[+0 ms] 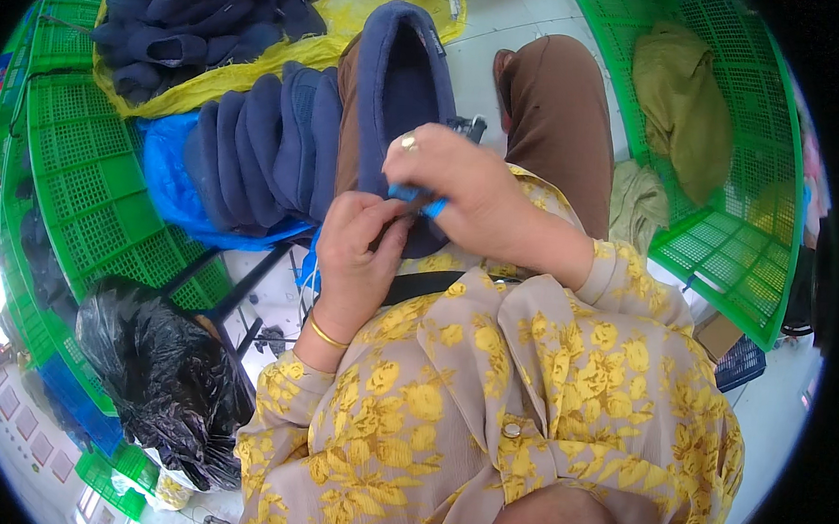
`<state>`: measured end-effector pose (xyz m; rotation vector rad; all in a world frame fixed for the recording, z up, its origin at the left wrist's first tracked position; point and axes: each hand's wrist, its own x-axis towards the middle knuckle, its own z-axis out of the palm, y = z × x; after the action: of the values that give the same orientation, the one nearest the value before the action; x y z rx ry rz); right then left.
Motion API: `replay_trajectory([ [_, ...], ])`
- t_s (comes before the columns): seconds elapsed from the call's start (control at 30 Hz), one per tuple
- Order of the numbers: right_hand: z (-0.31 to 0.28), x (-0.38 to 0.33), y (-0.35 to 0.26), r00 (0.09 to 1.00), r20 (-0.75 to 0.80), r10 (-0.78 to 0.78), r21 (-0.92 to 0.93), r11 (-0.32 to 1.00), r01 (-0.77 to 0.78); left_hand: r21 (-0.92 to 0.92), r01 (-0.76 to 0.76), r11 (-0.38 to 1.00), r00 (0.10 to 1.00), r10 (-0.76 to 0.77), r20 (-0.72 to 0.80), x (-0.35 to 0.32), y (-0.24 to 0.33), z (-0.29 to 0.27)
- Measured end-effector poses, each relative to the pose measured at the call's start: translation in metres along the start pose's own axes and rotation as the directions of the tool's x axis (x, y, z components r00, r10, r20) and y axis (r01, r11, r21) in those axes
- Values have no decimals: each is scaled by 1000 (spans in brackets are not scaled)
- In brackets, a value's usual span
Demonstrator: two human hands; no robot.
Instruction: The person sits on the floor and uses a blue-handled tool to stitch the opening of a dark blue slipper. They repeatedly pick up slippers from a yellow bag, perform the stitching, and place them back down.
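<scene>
A navy blue slipper (376, 79) lies lengthwise over my lap, its toe pointing away and its opening facing up. At its heel end my left hand (359, 245) is closed, thumb and fingers pinching by the slipper's edge. My right hand (462, 184), with a ring on one finger, is closed just above and to the right, close against the left fingertips. Bits of a small blue object (433, 207) show between the right fingers; its kind is mostly hidden. The hands cover the slipper's heel.
A row of navy slippers (255, 144) stands on a blue plastic bag (173, 168) to the left. More navy slippers (184, 46) are heaped on a yellow sheet (335, 54). Green plastic baskets (75, 140) flank both sides; a black bag (162, 381) sits lower left.
</scene>
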<state>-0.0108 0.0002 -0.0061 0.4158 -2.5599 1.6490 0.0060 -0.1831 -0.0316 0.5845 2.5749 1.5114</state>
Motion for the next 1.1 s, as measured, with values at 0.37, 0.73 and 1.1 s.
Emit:
replay_trajectory([
  [0.37,-33,-18,-13,950,220,221,106,963,-249,-75,58,995,997,-55,48,7,-2,-4],
  [0.73,-21,-32,-8,955,275,111,-304,952,-23,-79,51,996,997,-46,58,10,-2,-5],
  [1.1,-13,-31,-8,944,311,109,-399,917,25,-73,70,995,995,-65,73,10,-3,-5],
])
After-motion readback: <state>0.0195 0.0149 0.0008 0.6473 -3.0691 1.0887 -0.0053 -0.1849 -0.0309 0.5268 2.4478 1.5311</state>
